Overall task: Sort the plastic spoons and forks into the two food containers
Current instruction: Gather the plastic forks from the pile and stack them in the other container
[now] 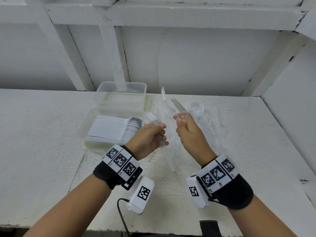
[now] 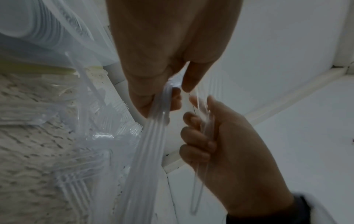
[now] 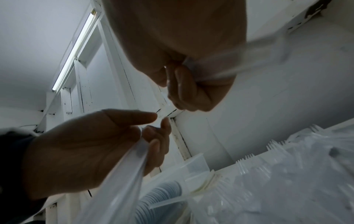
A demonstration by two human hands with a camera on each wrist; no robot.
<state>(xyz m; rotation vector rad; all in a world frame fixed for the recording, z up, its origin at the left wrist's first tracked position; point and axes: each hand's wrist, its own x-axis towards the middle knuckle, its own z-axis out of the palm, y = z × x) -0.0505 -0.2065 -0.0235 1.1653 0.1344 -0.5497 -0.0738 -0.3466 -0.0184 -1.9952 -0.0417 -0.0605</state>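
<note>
A: What carries the scene?
B: A white bench (image 1: 42, 127), its surface speckled and chipped, meeting a white panelled wall (image 1: 196, 57) braced by painted beams.

A: Any further items?
B: A black cable (image 1: 121, 214) runs off the near edge; a lit tube lamp (image 3: 76, 47) shows overhead in the right wrist view.

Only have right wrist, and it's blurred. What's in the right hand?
Observer: Head view shows the right hand gripping clear forks, tines up.
Operator: Far container status?
Observer: The far container looks empty.
Operator: Where's the left hand relative to the boxes?
Observer: The left hand, gripping its own clear bunch, is raised just right of the near container.
</note>
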